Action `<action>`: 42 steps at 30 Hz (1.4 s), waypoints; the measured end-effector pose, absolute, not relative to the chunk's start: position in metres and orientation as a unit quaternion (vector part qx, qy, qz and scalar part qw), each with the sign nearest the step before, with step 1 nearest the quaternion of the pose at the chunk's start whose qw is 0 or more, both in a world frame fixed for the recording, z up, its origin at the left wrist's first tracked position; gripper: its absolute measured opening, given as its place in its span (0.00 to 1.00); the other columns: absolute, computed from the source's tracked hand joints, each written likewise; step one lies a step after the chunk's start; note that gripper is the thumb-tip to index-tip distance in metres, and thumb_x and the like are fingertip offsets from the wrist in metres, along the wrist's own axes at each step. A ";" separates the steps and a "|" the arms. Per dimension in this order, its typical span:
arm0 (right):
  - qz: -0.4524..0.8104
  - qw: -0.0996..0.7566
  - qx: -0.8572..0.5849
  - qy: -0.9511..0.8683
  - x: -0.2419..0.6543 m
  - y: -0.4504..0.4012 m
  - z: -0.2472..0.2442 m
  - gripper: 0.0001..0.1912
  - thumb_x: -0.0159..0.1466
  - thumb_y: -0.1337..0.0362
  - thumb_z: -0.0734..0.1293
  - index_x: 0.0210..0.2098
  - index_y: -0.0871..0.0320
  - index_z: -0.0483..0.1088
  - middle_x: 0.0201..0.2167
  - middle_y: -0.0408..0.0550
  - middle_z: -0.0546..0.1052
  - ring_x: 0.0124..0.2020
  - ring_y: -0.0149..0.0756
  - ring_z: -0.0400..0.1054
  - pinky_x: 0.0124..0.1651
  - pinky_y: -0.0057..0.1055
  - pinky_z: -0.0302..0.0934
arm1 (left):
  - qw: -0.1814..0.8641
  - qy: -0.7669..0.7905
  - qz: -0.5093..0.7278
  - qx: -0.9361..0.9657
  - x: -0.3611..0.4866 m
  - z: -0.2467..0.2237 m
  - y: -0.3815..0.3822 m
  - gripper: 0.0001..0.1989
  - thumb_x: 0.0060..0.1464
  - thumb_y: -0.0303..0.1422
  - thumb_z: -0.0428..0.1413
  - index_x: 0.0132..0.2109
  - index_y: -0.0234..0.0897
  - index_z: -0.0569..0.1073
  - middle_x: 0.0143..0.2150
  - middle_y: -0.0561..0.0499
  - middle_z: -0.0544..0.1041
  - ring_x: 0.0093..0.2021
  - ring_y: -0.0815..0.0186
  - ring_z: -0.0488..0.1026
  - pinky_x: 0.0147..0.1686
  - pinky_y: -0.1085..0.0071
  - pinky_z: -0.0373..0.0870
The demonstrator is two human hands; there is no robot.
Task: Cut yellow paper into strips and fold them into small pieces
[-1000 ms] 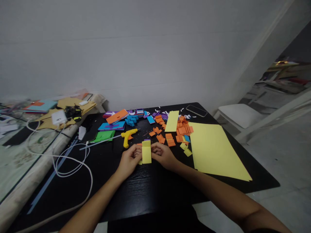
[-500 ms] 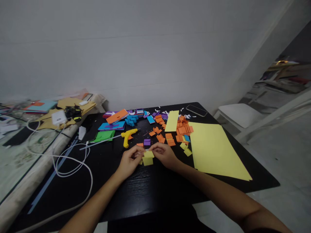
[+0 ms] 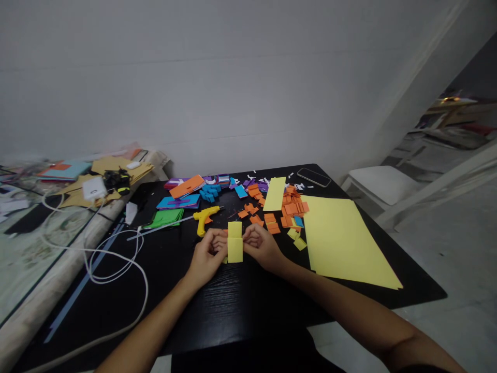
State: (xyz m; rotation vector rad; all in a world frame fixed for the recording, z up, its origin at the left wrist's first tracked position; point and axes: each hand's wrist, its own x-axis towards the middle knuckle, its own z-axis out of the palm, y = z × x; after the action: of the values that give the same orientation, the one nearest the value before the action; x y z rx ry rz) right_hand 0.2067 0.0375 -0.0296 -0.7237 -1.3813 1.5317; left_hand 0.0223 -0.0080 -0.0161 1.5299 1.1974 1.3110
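Note:
Between both hands stands a folded piece of yellow paper (image 3: 235, 249), with a crease across its middle. My left hand (image 3: 207, 252) pinches its left edge and my right hand (image 3: 262, 247) pinches its right edge, both with curled fingers. Part of another small yellow piece shows below my left fingers, and a bit of orange paper shows just behind them. Beyond my left hand lies a yellow glue gun (image 3: 204, 218). Small folded orange pieces (image 3: 272, 223) and a few small yellow pieces (image 3: 297, 240) lie past my right hand.
Large yellow sheets (image 3: 349, 241) cover the table's right side. A yellow strip (image 3: 275, 194) rests across orange pieces. Green paper (image 3: 166, 218) and blue paper (image 3: 178, 202) are stacked at back left. A white cable (image 3: 145, 290) loops along the left; a phone (image 3: 314, 177) lies far right.
The yellow paper has gone from folded over to opened out and upright, its upper half now rising above my fingers. It now hides the small purple piece behind it. Both hands stay nearly in place.

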 end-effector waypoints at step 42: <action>0.302 0.481 -0.337 -0.752 0.223 0.047 -0.013 0.04 0.63 0.68 0.65 0.31 0.57 0.68 0.29 0.45 0.71 0.30 0.32 0.67 0.34 0.29 0.64 | 0.123 0.482 0.477 0.724 0.006 0.003 -0.002 0.05 0.62 0.30 0.56 0.39 0.37 0.78 0.36 0.48 0.77 0.38 0.64 0.73 0.39 0.68 0.70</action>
State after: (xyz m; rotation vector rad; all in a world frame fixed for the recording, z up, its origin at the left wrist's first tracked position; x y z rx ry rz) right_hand 0.2233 0.0472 -0.0132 -0.8214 -1.8330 0.7354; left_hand 0.0059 -0.0020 0.0028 2.1131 1.4050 1.3924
